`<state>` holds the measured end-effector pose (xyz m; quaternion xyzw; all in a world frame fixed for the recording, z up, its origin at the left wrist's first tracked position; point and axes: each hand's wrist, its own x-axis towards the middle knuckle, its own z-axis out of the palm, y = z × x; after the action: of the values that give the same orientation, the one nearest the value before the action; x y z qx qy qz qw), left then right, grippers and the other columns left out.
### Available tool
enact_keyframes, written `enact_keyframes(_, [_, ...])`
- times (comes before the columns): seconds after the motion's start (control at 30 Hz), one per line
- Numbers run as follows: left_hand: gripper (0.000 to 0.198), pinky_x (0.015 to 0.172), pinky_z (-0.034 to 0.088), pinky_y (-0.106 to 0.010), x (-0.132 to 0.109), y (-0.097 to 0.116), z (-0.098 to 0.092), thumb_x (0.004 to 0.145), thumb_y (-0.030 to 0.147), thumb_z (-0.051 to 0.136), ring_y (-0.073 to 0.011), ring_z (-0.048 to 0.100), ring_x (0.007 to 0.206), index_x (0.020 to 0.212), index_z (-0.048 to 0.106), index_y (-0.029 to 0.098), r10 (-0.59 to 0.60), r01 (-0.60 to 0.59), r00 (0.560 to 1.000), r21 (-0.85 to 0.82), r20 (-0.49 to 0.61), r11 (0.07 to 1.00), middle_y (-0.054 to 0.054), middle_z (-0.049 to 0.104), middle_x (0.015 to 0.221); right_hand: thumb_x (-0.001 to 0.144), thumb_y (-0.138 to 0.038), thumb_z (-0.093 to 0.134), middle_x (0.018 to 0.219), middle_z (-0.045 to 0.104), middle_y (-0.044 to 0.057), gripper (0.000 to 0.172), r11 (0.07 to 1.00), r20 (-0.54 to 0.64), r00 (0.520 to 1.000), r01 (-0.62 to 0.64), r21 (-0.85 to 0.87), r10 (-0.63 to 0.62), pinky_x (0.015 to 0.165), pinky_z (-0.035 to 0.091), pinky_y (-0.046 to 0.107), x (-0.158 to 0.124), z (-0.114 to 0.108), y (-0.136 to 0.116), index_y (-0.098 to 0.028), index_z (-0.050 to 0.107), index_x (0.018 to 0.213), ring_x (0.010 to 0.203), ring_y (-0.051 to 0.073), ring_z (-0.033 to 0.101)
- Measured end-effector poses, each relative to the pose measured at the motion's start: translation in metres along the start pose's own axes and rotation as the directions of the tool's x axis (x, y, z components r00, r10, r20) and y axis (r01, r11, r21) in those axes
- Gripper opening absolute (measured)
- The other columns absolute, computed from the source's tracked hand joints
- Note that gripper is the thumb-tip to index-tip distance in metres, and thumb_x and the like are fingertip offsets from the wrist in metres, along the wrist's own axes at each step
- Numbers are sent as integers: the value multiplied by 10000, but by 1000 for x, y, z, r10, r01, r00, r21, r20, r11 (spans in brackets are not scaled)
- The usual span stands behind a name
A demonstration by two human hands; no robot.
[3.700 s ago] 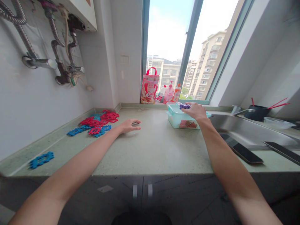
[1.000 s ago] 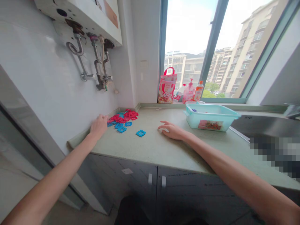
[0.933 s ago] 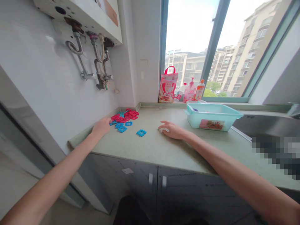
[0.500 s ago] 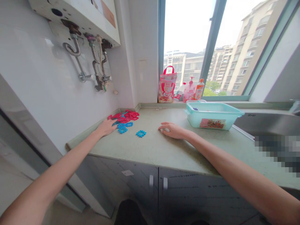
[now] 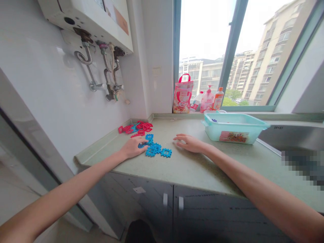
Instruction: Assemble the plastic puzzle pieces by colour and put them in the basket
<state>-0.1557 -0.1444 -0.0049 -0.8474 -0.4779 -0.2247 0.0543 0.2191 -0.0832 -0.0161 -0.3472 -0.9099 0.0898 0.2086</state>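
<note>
Several blue notched plastic pieces (image 5: 154, 148) lie in a loose cluster on the green counter. My left hand (image 5: 133, 147) rests at their left side, fingers apart and touching a blue piece partly under the fingertips. Behind it, red pieces (image 5: 144, 126) with a few blue ones among them are heaped near the wall corner. To the right of the blue cluster, my right hand (image 5: 188, 143) rests on the counter with fingers spread and nothing in it.
A turquoise bin (image 5: 255, 130) stands right of my right hand, beside the metal sink (image 5: 293, 135). A pink bag (image 5: 182, 98) and bottles (image 5: 208, 100) line the window sill. A water heater (image 5: 101, 23) hangs at upper left.
My left hand has moved right and toward the counter's front, and the blue pieces have shifted right with it, away from the red heap. My right hand has hardly moved.
</note>
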Motion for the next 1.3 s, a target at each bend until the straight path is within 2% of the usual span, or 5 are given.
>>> enact_keyframes(0.13, [386, 904, 572, -345, 47, 9, 13, 1020, 462, 537, -207, 706, 950, 1260, 760, 259, 80, -80, 996, -20, -29, 997, -74, 692, 1298, 1067, -538, 471, 1479, 622, 155, 522, 997, -1, 1000, 6, 81, -6, 1193, 442, 505, -4, -3, -1, -217, 648, 1438, 1336, 297, 618])
enact_keyframes(0.3, [330, 980, 528, -407, 97, -51, -1, 941, 205, 495, -287, 639, 1136, 973, 823, 218, -39, 53, 997, 229, -68, 972, -103, 747, 1138, 1056, -571, 486, 1414, 658, 159, 530, 994, -28, 999, -24, 111, 28, 1162, 470, 494, -10, -7, 10, -212, 678, 1397, 1277, 298, 646])
enact_keyframes(0.67, [235, 1048, 516, -436, 80, -146, -2, 819, 400, 680, -328, 682, 1179, 937, 848, 286, -232, 179, 964, 328, 130, 928, -85, 768, 1226, 1010, -598, 565, 1512, 596, 179, 529, 996, -4, 998, -62, 62, 62, 1217, 410, 568, -9, -6, 10, -234, 723, 1362, 1410, 354, 564])
enact_keyframes(1.1, [382, 958, 540, -401, 94, -118, -23, 1014, 383, 418, -265, 702, 995, 1096, 743, 201, -228, 245, 933, 29, -280, 969, -105, 787, 1057, 996, -603, 577, 1520, 590, 181, 546, 995, 7, 997, -74, 73, 73, 1198, 439, 538, -12, -15, 5, -222, 725, 1357, 1375, 349, 596])
enact_keyframes(1.3, [376, 967, 543, -353, 102, -69, 6, 1009, 448, 529, -250, 721, 1062, 1200, 743, 204, -175, 148, 971, -163, -166, 975, -76, 795, 1158, 992, -529, 607, 1462, 641, 172, 470, 996, -24, 998, -49, 73, 50, 1136, 492, 505, -10, -15, 0, -216, 737, 1319, 1242, 313, 680])
